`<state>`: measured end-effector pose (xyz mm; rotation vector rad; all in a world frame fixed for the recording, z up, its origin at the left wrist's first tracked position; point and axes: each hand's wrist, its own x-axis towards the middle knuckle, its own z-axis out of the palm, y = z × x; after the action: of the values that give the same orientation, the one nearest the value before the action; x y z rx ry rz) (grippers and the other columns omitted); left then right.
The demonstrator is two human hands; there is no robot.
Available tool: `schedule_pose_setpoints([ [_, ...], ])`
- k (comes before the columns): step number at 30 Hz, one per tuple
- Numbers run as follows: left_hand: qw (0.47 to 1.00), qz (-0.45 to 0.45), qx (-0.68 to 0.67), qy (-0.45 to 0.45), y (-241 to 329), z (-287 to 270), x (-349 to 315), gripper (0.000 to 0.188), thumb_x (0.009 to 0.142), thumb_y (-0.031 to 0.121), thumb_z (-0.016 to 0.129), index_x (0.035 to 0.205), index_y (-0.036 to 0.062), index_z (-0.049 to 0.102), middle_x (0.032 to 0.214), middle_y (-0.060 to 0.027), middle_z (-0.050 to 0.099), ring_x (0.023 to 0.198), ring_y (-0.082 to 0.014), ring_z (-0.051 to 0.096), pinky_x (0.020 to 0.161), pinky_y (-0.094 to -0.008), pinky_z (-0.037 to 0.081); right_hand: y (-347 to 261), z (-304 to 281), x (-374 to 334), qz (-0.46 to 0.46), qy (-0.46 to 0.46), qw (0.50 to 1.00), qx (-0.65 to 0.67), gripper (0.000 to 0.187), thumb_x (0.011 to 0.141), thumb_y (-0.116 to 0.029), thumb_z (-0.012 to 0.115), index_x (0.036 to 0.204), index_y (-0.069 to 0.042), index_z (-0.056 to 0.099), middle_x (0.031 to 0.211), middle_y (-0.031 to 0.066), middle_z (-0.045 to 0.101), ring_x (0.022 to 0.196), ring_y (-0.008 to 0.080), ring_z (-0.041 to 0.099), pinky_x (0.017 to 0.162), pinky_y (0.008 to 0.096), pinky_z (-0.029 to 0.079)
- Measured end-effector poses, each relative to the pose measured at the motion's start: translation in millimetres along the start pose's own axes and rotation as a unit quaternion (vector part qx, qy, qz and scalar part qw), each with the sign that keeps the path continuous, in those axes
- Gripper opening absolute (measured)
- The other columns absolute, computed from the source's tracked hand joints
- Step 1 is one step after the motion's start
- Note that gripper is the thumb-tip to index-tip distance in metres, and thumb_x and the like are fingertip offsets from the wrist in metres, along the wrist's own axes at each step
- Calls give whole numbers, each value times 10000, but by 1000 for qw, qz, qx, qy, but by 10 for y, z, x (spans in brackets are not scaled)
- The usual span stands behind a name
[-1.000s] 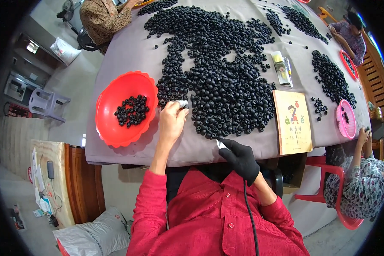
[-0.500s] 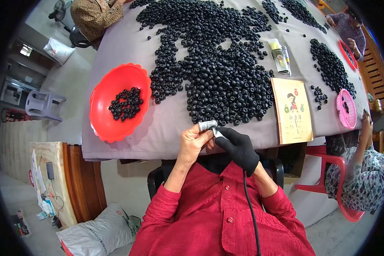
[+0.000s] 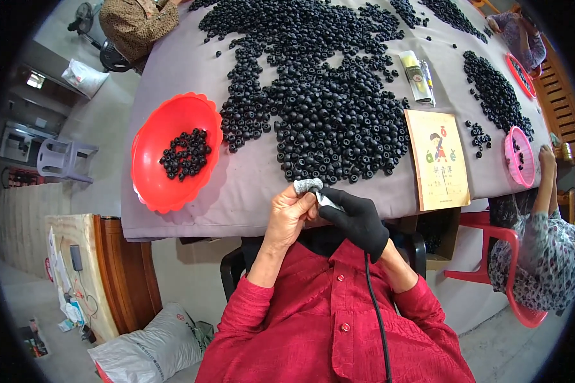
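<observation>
Your left hand is pinched narrow, its thumb near a forefinger in a grey finger cover; you cannot tell from here whether a bead sits in that pinch. Your black-gloved right hand is closed around a tool whose pale, pointed end lies right beside your left thumb, and a black cord runs down from that hand over your red shirt. Both your hands meet at the near edge of the desk. Just beyond them, the black beads lie in a broad heap. Left of your left hand stands a red scalloped bowl with a small group of beads inside. Right of your gloved hand, and farther out, lies a yellow booklet, with a pink basket well off to its right
</observation>
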<state>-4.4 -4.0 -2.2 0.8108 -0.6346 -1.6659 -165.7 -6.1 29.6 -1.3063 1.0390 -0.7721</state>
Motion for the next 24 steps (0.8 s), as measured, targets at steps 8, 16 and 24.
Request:
schedule_pose_setpoints([
  [8,1000,-2,9,6,18,8,-12,175,847,48,565,1015,35,613,714,10,572,573,-52,480,534,-172,395,-17,0,-2,-13,6,999,-29,357,835,-183,598,1143,-9,547,965,102,639,885,99,570,759,256,469],
  [16,1000,-2,16,-5,30,22,-19,174,849,56,563,1014,34,614,693,10,565,563,-48,472,511,-166,371,-18,-5,-1,-9,9,1000,-26,347,847,-189,582,1141,-7,545,952,106,641,872,97,574,750,261,474],
  [24,1000,2,30,3,12,19,-36,170,855,37,543,1007,22,616,652,18,545,543,-46,450,500,-168,350,-56,-19,11,-9,-9,999,-44,318,854,-181,568,1128,-19,559,899,92,642,815,78,560,710,256,473],
])
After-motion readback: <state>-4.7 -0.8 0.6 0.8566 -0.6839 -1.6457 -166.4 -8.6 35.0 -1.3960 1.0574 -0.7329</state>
